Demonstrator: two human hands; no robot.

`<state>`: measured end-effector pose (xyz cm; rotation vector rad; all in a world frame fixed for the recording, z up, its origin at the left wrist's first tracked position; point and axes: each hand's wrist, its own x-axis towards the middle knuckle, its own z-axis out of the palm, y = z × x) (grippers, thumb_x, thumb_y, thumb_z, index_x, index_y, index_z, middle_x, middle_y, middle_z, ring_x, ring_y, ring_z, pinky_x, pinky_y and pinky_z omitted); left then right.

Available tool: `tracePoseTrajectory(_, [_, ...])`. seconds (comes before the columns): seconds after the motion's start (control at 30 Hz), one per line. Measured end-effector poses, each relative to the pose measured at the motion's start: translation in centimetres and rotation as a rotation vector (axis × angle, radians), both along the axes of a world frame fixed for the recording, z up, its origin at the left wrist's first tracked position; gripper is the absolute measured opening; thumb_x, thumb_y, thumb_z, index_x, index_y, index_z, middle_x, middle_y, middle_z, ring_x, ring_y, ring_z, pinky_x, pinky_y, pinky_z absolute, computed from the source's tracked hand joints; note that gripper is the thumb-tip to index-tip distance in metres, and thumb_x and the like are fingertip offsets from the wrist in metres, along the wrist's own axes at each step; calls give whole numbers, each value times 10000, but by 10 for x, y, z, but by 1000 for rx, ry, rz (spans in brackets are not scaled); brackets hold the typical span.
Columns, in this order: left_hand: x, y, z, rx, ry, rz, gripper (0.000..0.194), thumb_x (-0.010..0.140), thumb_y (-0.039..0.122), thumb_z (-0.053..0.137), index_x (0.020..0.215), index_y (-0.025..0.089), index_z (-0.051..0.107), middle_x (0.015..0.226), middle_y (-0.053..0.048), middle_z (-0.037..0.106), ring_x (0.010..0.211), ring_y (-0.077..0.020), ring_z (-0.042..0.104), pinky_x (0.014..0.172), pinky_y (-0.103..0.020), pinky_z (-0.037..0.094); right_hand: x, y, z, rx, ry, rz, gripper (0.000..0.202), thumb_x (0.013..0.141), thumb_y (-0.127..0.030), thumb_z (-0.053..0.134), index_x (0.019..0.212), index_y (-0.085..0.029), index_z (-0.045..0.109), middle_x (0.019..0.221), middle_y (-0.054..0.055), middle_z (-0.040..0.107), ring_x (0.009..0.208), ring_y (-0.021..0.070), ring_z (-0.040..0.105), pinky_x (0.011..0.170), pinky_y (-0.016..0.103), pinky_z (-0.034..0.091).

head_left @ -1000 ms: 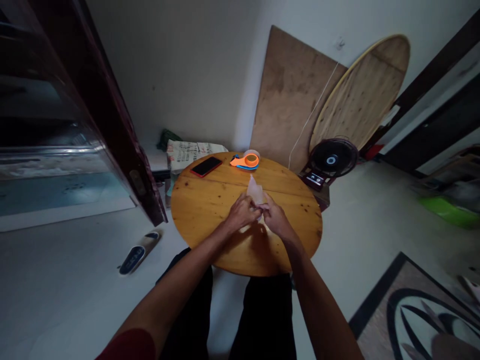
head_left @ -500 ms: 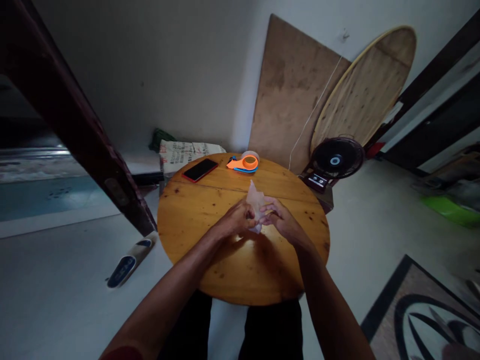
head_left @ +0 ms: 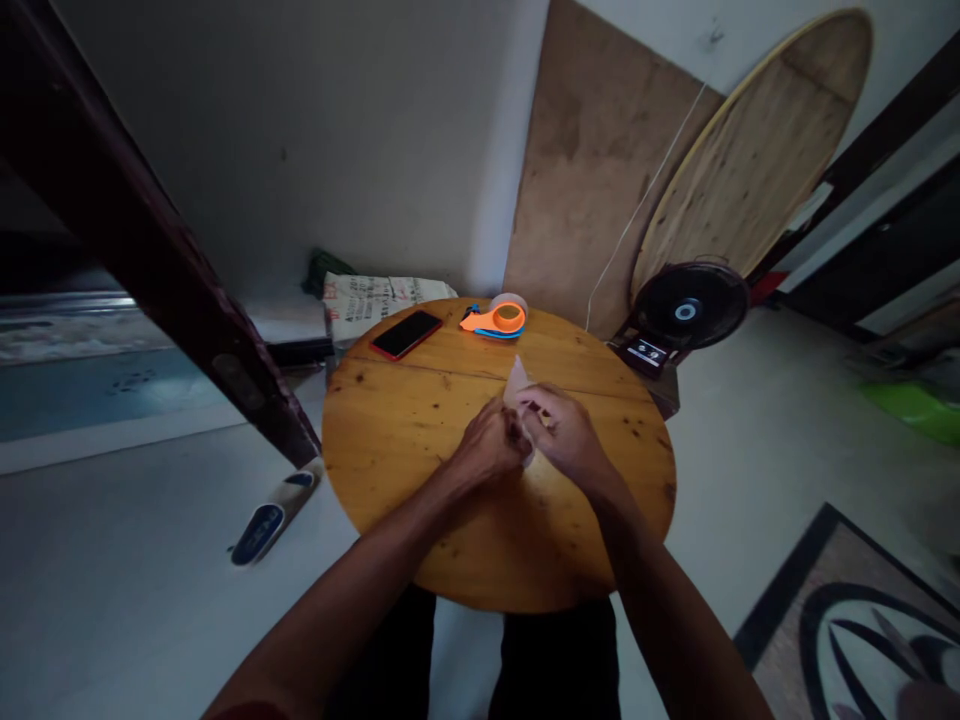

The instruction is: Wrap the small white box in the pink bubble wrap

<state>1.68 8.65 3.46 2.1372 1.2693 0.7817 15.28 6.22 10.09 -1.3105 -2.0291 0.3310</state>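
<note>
A small sheet of thin whitish paper (head_left: pixel 516 378) is held above the middle of the round wooden table (head_left: pixel 390 430). Its pointed tip sticks up past my fingers, and a bit of its lower edge shows below them. My left hand (head_left: pixel 495 440) is closed on the paper from the left, fingers curled in. From the right, my right hand (head_left: pixel 561 428) pinches it near the top between thumb and fingers. The two hands nearly touch and hide most of the sheet.
An orange and blue tape dispenser (head_left: pixel 496 320) and a red-edged phone (head_left: pixel 406 334) lie at the table's back. Behind are a printed bag (head_left: pixel 375 300) and a leaning board (head_left: pixel 585 170). A black fan (head_left: pixel 690 305) stands at the back right; a slipper (head_left: pixel 259 533) is on the floor.
My right hand has moved over the paper and pinches it, covering more of the sheet. My left hand has turned inward. The whole view has shifted slightly.
</note>
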Motion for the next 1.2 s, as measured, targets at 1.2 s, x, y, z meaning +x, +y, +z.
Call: tracePoseTrajectory(1.2, [-3,2,-9,10,-120,-7,67,733,226,590,762,189,637,915,-44,584,925,-180,551,836,-285,469,-66,-172,-4,-934,496,300,230,857,-371,578,983,-258,734,949,23,723,870,173,653,795,305,491])
